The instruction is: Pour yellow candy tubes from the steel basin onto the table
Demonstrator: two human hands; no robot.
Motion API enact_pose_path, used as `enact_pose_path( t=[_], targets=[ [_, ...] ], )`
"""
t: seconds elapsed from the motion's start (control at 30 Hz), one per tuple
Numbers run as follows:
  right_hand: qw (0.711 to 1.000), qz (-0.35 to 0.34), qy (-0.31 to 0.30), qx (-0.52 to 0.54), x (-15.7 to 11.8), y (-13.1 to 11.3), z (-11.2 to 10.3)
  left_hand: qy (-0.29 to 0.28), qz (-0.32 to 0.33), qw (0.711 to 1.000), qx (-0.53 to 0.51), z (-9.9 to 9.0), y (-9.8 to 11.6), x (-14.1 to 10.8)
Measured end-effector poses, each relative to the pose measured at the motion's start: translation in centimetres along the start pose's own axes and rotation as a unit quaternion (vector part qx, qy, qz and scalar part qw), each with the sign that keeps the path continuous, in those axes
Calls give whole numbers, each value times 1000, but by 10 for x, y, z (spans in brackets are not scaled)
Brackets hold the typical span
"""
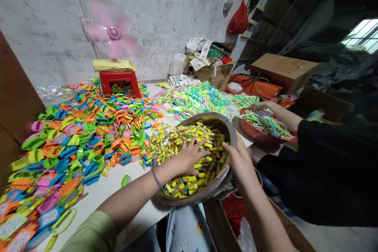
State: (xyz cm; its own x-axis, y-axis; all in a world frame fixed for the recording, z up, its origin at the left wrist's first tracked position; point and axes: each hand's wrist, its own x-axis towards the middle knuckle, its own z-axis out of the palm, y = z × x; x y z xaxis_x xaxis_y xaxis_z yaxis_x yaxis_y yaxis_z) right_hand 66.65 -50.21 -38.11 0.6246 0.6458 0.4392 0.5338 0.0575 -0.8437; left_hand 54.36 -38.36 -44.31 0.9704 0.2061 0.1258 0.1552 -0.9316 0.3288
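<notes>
Round steel bowl [228, 132] sits tilted at the near edge of the white table [112, 187], partly overhanging it, full of small yellow tube-shaped packets [189, 183]. Left hand [189, 155] is inside the bowl, palm down on the yellow packets, fingers [197, 145] spread wide, nothing clamped between them. A thin band circles the left wrist. Right hand [240, 161] is at the bowl's right rim, fingers [228, 150] loosely extended and touching the rim or the packets just inside it; cannot tell whether they pinch anything.

More yellow packets [156, 145] lie spilled on the table just left of the bowl. Further left of the bowl, a wide heap of orange, blue, green and pink plastic ring-shaped toys [79, 138] covers the table. Behind the bowl lies a pile of neon green and pink sticks [197, 98]. Far behind-left of the bowl stands a red plastic stool [119, 82] with a spinning pink fan [113, 33] on it, against the grey wall.

Right of the bowl, another person's hand [260, 105] rests on a red basin [251, 128] holding more coloured sticks; their sleeve is black. Behind-right of the bowl are brown cardboard boxes [283, 69] and a red bag [239, 19] hanging on the wall.
</notes>
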Motion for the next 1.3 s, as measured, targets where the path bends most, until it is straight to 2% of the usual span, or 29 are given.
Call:
enact_pose_path(
  t=[0.2, 0.43, 0.63, 0.8, 0.97, 1.13, 1.3],
  targets=[
    [999, 30, -11, 30, -4, -5, -1, 57, -44, 997, 40, 17, -7, -15],
    [999, 9, 28, 40, -10, -14, 5, 106, -101, 984, 103, 32, -7, -33],
    [998, 11, 49, 41, -13, -18, 6, 159, -171, 965, 119, 37, -20, -51],
    [998, -7, 50, 42, -13, -20, 9, 219, -225, 947, 69, 39, -43, -70],
    [998, -16, 41, 38, -12, -21, 11, 291, -310, 905, -34, 43, -80, -93],
    [998, -16, 45, 43, -13, -19, 11, 305, -363, 878, -67, 53, -109, -118],
    [997, -13, 54, 45, -13, -15, 9, 299, -398, 864, -72, 61, -118, -133]
  ],
)
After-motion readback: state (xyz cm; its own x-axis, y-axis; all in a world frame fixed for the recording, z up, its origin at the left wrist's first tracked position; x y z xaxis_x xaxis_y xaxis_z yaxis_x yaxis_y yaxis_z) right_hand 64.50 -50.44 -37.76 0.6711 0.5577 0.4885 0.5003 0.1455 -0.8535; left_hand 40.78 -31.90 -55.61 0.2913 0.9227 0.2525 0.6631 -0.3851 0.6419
